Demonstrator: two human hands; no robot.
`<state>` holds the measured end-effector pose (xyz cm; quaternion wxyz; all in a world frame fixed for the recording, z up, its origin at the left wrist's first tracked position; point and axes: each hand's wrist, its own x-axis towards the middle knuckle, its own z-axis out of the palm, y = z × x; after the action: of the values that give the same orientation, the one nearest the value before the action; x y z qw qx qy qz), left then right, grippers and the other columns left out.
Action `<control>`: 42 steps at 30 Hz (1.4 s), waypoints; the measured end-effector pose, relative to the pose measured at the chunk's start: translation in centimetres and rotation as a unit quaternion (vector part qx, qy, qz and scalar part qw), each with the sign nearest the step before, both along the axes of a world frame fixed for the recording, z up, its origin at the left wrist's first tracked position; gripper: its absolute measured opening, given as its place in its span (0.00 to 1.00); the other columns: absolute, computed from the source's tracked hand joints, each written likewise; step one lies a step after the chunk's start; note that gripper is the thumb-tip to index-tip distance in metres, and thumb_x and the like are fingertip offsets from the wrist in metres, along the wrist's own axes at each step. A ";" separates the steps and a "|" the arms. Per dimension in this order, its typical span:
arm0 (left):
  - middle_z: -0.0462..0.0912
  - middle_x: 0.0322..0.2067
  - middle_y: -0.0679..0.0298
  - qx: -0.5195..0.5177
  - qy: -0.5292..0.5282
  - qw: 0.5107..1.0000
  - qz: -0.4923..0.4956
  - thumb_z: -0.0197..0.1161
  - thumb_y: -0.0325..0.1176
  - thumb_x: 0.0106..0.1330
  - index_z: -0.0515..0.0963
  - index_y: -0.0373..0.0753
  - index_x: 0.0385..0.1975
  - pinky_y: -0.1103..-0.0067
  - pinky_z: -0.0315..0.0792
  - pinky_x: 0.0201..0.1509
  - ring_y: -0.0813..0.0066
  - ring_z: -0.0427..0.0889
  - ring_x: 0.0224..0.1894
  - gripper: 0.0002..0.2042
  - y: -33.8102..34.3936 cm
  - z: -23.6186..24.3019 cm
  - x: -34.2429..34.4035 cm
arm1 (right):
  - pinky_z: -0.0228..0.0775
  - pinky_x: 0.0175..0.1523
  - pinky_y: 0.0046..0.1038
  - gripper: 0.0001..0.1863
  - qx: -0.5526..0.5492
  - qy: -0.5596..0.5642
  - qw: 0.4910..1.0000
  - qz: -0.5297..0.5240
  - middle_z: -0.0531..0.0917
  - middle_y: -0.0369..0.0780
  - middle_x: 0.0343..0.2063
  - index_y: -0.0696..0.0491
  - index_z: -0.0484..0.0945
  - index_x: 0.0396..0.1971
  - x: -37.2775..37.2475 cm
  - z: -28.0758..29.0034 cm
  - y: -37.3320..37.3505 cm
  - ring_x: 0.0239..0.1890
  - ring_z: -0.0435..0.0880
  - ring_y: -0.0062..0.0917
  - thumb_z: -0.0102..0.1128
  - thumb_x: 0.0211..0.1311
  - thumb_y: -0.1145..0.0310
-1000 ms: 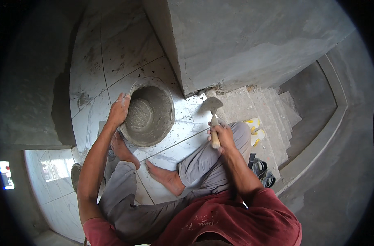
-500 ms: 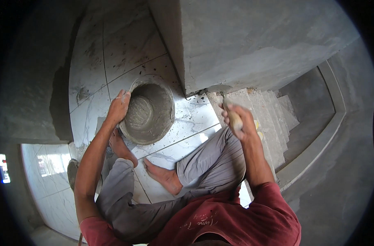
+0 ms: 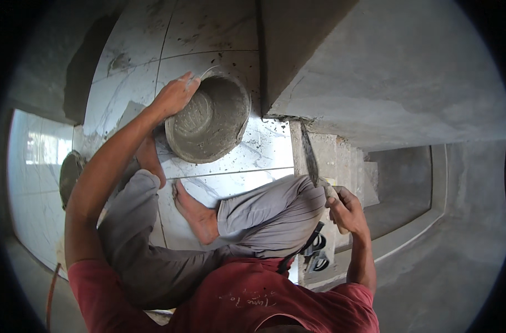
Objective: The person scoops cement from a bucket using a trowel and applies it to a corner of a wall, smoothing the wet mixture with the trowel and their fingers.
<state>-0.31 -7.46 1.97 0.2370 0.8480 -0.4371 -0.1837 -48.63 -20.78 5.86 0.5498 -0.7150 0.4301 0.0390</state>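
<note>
The person's left hand [image 3: 179, 95] is at the upper-left rim of a round grey bucket [image 3: 228, 136] coated inside with mortar, its fingers gripping the edge beside a thin bail. The bucket rests on the white, grey-veined floor tiles [image 3: 247, 172], ahead of the bare feet; how far it tilts is hard to judge.

The right hand [image 3: 347, 211] has its fingers wrapped around the pale wooden handle of a mortar-stained metal trowel [image 3: 311, 158]. Its blade, seen nearly edge-on, points toward the broken lower edge of the smooth grey plastered wall [image 3: 375, 83], above the margin between the tiles and the rough concrete steps [image 3: 342, 161]. Whether the tip touches the wall cannot be told.

Handling this well would, in my judgement, mean a firm, loose-wristed grip on the trowel, a controlled blade angle, and a steady hold on the bucket so it cannot slide on the slick tile.

Pale cursive lettering runs across the chest of the dark red shirt [image 3: 258, 302]. No label or brand mark can be made out on the bucket or trowel.
</note>
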 end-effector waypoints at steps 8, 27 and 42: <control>0.67 0.56 0.38 0.012 0.031 0.999 0.011 0.39 0.51 0.70 0.59 0.25 0.60 0.69 0.59 0.64 0.47 0.67 0.60 0.32 0.6 0.4 -0.4 | 0.71 0.38 0.42 0.15 -0.412 0.101 0.884 0.195 0.79 0.49 0.33 0.52 0.70 0.42 2.7 -5.7 -7.1 0.36 0.79 0.48 0.58 0.54 0.67; 0.66 0.56 0.38 0.009 0.045 0.999 0.019 0.40 0.52 0.70 0.58 0.25 0.61 0.70 0.58 0.65 0.48 0.66 0.61 0.33 1.3 0.6 0.0 | 0.72 0.40 0.41 0.12 -0.555 0.091 0.791 0.241 0.75 0.43 0.37 0.48 0.72 0.39 6.1 -15.7 -16.3 0.39 0.78 0.43 0.57 0.55 0.63; 0.68 0.54 0.36 -0.008 0.030 0.999 0.010 0.40 0.51 0.70 0.59 0.24 0.60 0.70 0.59 0.64 0.47 0.68 0.59 0.32 1.2 0.1 0.4 | 0.73 0.36 0.39 0.14 -0.588 0.057 0.774 0.228 0.77 0.40 0.33 0.47 0.76 0.41 6.7 -8.0 -14.9 0.35 0.80 0.39 0.62 0.54 0.65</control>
<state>0.05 -6.22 2.09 0.2586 0.8447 -0.4224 -0.2029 -41.97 -35.66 -2.11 -0.0280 -0.9724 0.2245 -0.0561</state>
